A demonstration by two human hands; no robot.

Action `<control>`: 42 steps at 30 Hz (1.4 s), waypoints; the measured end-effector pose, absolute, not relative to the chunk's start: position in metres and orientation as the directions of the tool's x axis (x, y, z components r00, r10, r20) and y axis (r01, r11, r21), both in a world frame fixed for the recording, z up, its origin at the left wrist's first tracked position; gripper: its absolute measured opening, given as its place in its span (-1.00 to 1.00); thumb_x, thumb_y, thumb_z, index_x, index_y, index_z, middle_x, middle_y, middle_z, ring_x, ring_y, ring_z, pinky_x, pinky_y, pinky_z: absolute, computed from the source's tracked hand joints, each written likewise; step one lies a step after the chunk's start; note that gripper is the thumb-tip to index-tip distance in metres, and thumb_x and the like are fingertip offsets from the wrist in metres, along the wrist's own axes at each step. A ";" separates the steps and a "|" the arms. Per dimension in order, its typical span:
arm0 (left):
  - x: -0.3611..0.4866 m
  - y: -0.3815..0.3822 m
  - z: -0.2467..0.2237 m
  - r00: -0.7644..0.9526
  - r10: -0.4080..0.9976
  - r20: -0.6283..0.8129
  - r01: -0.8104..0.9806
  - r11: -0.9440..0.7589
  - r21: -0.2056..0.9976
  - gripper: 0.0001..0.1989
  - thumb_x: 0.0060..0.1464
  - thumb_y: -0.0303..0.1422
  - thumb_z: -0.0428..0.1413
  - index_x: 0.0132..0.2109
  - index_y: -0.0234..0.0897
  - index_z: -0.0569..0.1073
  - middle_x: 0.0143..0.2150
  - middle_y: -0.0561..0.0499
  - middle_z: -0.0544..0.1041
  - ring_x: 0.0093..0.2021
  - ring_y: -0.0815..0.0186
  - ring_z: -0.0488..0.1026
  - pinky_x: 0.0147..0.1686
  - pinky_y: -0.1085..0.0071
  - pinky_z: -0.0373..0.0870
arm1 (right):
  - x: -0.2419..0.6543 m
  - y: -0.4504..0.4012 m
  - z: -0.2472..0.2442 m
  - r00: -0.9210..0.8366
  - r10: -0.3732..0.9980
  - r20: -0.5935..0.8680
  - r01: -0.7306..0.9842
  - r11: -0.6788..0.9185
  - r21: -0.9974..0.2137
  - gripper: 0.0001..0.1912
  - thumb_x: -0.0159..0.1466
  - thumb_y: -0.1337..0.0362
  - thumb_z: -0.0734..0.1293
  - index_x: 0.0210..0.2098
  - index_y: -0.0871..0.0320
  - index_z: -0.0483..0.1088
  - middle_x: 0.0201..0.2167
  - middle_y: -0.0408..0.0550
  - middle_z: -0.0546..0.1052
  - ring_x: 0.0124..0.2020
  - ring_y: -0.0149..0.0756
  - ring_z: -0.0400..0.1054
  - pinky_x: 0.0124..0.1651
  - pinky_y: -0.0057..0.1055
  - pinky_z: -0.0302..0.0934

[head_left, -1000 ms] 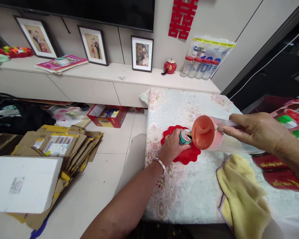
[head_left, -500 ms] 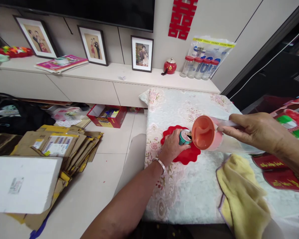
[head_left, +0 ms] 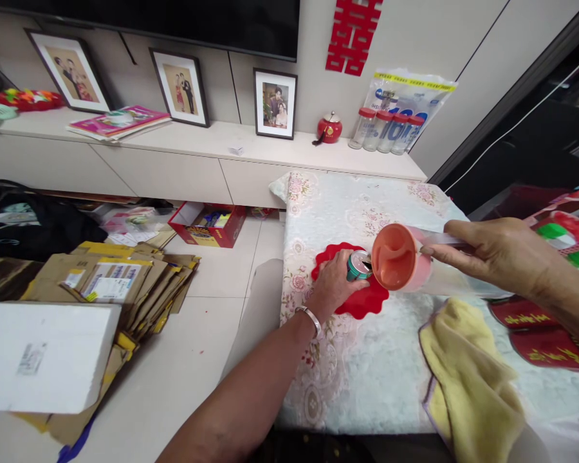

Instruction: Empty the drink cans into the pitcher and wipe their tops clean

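My left hand [head_left: 335, 281], with a bracelet at the wrist, is wrapped around a small green drink can [head_left: 358, 265] with an opening in its silver top. Under the can lies a red scalloped-edged mat or tray [head_left: 367, 305]. From the right, my right hand [head_left: 482, 254] grips the handle of a clear plastic pitcher [head_left: 456, 286] with an orange-pink lid [head_left: 395, 257]. The pitcher lies tilted nearly on its side, its lid end close against the can's opening. Whether any liquid flows between them I cannot make out.
A yellow cloth [head_left: 468, 379] and red cans [head_left: 545, 347] lie on the flowered tablecloth [head_left: 367, 366]. Behind stands a low white cabinet [head_left: 212, 143] with framed photos, a red pot [head_left: 329, 128] and lidded jars [head_left: 383, 132]. Flattened cardboard [head_left: 149, 289] and a white foam box [head_left: 48, 357] fill the left.
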State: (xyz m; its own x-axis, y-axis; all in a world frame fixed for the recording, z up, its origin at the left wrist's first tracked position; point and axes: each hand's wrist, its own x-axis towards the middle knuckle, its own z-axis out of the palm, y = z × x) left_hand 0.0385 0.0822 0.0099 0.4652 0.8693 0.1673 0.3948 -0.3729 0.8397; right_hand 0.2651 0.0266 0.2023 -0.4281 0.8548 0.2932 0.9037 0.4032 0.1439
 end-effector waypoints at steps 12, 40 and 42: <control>0.038 0.083 0.010 0.467 0.865 0.181 0.375 -0.379 0.846 -0.43 0.03 -0.22 0.41 0.12 -0.07 0.34 0.05 0.02 0.59 0.10 0.05 0.54 0.10 0.07 0.42 | 0.259 0.026 0.206 -0.367 0.892 0.266 0.930 0.349 0.114 -0.34 0.40 -0.34 0.09 -0.56 0.03 0.10 -0.73 -0.21 0.10 -0.70 -0.38 -0.11 -0.56 -0.31 -0.17; 0.039 0.083 0.013 0.472 0.866 0.164 0.376 -0.366 0.851 -0.41 0.01 -0.23 0.42 0.13 -0.04 0.35 0.07 0.03 0.57 0.12 0.06 0.53 0.09 0.08 0.43 | 0.255 0.029 0.209 -0.422 0.861 0.282 0.906 0.395 0.152 -0.33 0.42 -0.33 0.09 -0.56 0.05 0.12 -0.73 -0.25 0.08 -0.70 -0.41 -0.10 -0.59 -0.37 -0.17; 0.039 0.083 0.013 0.472 0.864 0.174 0.371 -0.374 0.850 -0.41 0.01 -0.24 0.42 0.13 -0.05 0.35 0.07 0.02 0.57 0.12 0.06 0.52 0.10 0.07 0.43 | 0.256 0.029 0.208 -0.463 0.832 0.304 0.886 0.425 0.186 -0.33 0.44 -0.31 0.09 -0.56 0.06 0.13 -0.74 -0.27 0.07 -0.70 -0.43 -0.10 -0.60 -0.40 -0.17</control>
State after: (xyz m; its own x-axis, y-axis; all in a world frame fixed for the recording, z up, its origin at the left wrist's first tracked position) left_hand 0.0386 0.0830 0.0126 0.4718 0.8643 0.1740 0.3712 -0.3737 0.8500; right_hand 0.2560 0.0292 0.2081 -0.4633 0.8324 0.3042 0.8858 0.4251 0.1859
